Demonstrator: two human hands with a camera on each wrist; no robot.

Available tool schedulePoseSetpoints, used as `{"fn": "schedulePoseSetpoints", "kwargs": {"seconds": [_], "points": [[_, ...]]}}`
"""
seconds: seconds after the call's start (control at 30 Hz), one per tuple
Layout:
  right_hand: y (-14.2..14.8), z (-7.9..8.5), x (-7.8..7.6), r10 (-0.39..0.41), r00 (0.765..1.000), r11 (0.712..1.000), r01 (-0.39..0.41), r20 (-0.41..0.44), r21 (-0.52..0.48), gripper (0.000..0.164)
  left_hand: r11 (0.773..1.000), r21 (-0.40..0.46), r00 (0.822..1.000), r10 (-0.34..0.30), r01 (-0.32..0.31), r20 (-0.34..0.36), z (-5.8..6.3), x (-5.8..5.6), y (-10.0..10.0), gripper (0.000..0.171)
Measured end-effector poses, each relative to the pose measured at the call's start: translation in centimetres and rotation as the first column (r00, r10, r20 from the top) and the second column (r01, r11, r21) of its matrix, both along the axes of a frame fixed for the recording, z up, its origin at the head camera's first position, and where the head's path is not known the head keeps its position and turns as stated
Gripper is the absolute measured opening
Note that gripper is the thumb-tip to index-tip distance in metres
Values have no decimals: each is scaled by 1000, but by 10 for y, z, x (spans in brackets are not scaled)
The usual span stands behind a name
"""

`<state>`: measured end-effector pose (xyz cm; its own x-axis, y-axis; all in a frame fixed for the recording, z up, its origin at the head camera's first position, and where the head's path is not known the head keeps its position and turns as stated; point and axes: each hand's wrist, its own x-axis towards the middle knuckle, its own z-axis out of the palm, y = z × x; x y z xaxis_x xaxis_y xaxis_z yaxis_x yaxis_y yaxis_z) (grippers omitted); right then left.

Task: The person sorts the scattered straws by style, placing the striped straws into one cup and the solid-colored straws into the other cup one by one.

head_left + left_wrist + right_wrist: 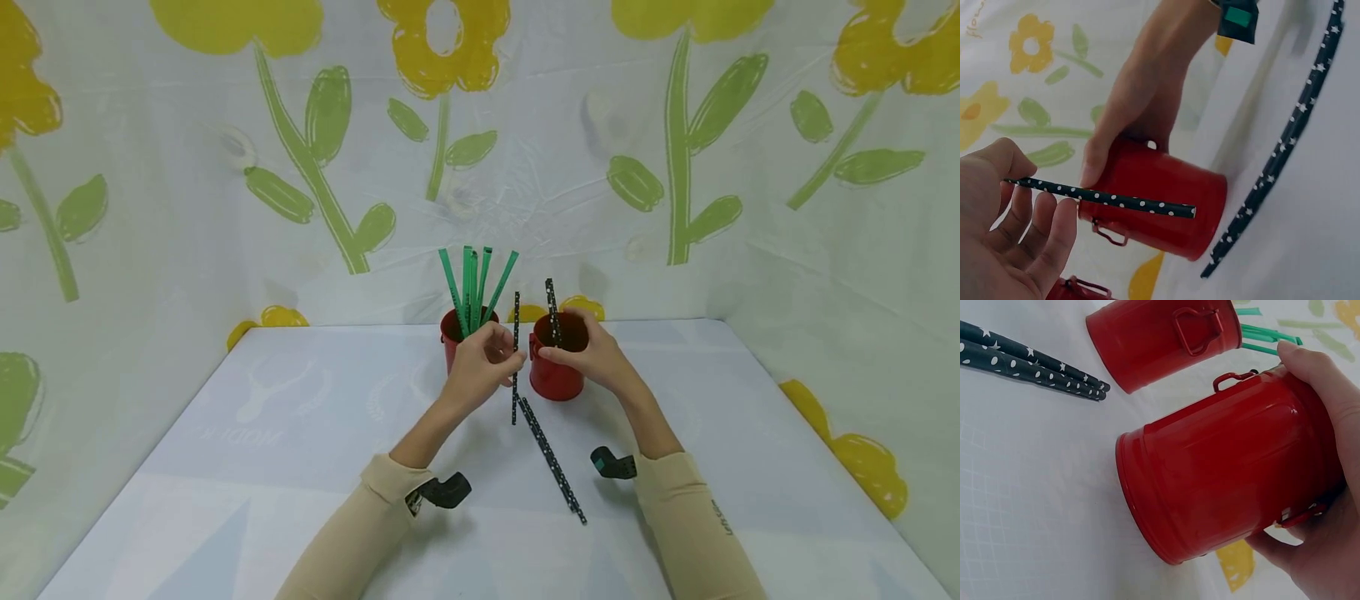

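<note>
My left hand (478, 365) pinches a black straw with white dots (1116, 199) between thumb and fingertips, holding it upright just left of the right red bucket (557, 382). My right hand (604, 358) grips that bucket by its rim, thumb at the near side and fingers behind. Black patterned straws (551, 304) stand inside it. On the table below lie two more black straws (551, 454), one with stars and one with dots in the right wrist view. A second red bucket (1163, 340), behind my left hand, holds several green sticks (468, 287).
The white table (300, 533) has a back edge close behind both buckets. A pale cloth (540, 192) with yellow flowers hangs behind and along the sides. Dark wrist cameras (447, 490) stick out from both beige sleeves.
</note>
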<state>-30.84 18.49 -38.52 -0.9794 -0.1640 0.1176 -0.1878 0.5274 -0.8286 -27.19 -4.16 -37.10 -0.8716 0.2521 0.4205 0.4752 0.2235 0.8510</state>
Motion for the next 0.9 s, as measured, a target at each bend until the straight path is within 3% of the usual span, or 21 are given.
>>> {"fn": "schedulePoseSetpoints", "kwargs": {"seconds": [0.33,0.7,0.9], "points": [[0,1,0,7,1000,1000,-8,13,8,92,999,48,999,-24,23,23,18,-13,15,22],[0,2,-2,8,1000,1000,-8,-5,6,86,995,96,999,-12,17,-53,49,-25,22,26],[1,2,-2,-3,1000,1000,3,14,8,90,992,125,998,-5,12,-55,59,-28,26,29]]}}
